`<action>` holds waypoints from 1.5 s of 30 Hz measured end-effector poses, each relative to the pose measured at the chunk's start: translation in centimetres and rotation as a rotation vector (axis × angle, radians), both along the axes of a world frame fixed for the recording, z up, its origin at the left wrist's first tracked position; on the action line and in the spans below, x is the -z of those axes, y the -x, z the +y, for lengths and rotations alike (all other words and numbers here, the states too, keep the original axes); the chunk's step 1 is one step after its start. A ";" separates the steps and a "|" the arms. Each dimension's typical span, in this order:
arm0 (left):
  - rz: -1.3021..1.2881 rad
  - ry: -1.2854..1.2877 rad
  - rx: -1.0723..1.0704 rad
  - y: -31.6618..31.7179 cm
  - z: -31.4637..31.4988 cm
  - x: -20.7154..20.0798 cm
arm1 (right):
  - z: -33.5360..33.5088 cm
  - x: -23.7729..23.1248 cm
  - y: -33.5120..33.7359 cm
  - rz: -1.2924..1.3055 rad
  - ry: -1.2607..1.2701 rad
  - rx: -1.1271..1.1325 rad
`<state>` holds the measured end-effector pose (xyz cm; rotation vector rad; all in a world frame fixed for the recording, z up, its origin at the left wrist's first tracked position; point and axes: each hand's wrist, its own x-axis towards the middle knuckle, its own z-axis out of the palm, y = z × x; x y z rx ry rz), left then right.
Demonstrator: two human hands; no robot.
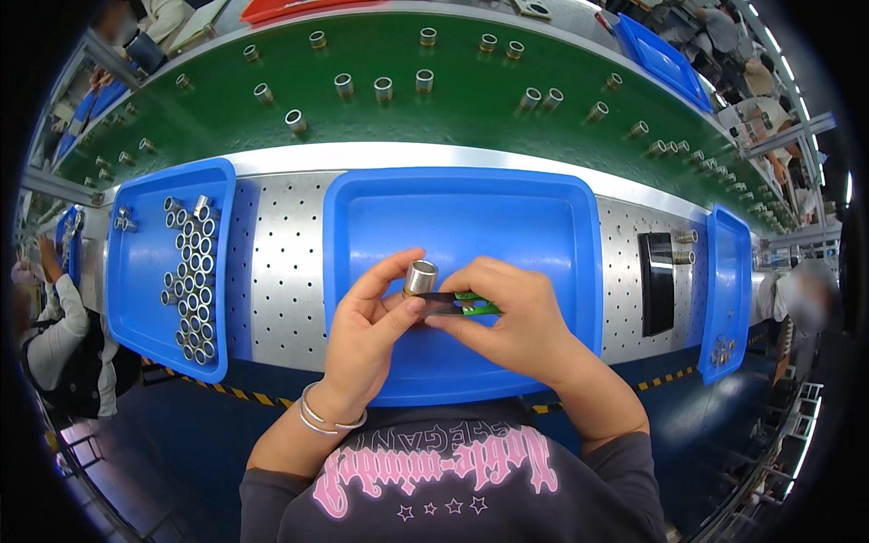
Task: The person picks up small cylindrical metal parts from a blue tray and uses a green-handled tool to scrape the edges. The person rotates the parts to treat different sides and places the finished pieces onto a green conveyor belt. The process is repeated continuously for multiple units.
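Observation:
My left hand (pixel 371 308) pinches a short silver metal sleeve (pixel 422 275) between thumb and fingers, holding it upright over the blue tray (pixel 462 188) in front of me. My right hand (pixel 511 308) is closed round small green-handled thread snips (pixel 472 305). Their dark blades point left and reach the lower end of the sleeve, close to my left thumb. Whether the blades touch the metal I cannot tell. Part of the snips' handle is hidden in my right palm.
A blue tray (pixel 226 271) with many similar sleeves (pixel 190 271) stands at left. Beyond runs a green conveyor belt (pixel 480 109) carrying scattered sleeves. To the right lie a black phone-like slab (pixel 657 283), two sleeves (pixel 685 258) and another blue tray (pixel 730 299). Other people work at both sides.

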<state>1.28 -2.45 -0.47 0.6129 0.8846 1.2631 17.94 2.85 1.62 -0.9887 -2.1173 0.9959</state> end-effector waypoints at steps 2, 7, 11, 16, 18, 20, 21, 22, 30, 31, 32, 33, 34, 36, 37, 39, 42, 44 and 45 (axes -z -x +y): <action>0.030 0.008 0.014 0.0 0.0 0.0 | 0.0 0.0 -0.3 0.015 0.025 0.005; -0.015 0.048 0.015 -0.1 0.2 -0.1 | 0.2 -0.2 -0.8 0.102 0.099 0.025; -0.012 0.070 0.027 0.0 0.2 -0.3 | 0.3 -0.3 -0.7 0.146 0.109 0.035; -0.105 0.104 0.013 0.0 0.2 -0.1 | 0.3 0.0 -0.7 0.177 0.092 0.043; -0.104 0.092 0.021 0.0 0.2 -0.1 | 0.3 0.3 -0.5 0.195 0.070 0.045; -0.065 0.029 0.038 0.0 0.1 0.1 | 0.2 0.3 -0.4 0.186 0.045 0.042; -0.052 0.016 0.052 0.0 0.1 0.2 | 0.2 0.2 -0.4 0.181 0.031 0.040; -0.039 0.004 0.066 0.0 0.1 0.2 | 0.1 0.2 -0.3 0.174 0.017 0.038; 0.040 0.033 0.097 0.0 0.3 0.2 | 0.1 0.4 0.0 0.163 -0.092 0.038; 0.056 0.027 0.099 0.1 0.2 0.3 | 0.1 0.3 0.0 0.171 -0.096 0.040; 0.071 0.021 0.101 0.1 0.2 0.4 | 0.1 0.2 0.0 0.179 -0.099 0.043; 0.094 0.021 0.111 0.1 0.1 0.4 | 0.1 0.1 -0.1 0.186 -0.102 0.046; 0.118 0.021 0.122 0.2 0.1 0.4 | 0.0 -0.1 -0.1 0.178 -0.099 0.044; 0.163 0.017 0.140 0.2 0.0 0.4 | 0.0 -0.3 -0.3 0.162 -0.091 0.041; 0.185 0.013 0.148 0.2 0.0 0.3 | 0.0 -0.3 -0.4 0.159 -0.105 0.040; 0.204 0.001 0.162 0.2 -0.1 0.3 | 0.0 -0.4 -0.7 0.153 -0.135 0.037; 0.192 -0.016 0.180 0.3 -0.2 0.3 | -0.1 -1.0 -0.9 0.181 -0.100 0.059; 0.177 -0.032 0.197 0.4 -0.2 0.3 | 0.0 -1.1 -1.0 0.183 -0.109 0.075; 0.174 -0.037 0.196 0.5 -0.3 0.3 | 0.0 -1.1 -1.1 0.184 -0.114 0.083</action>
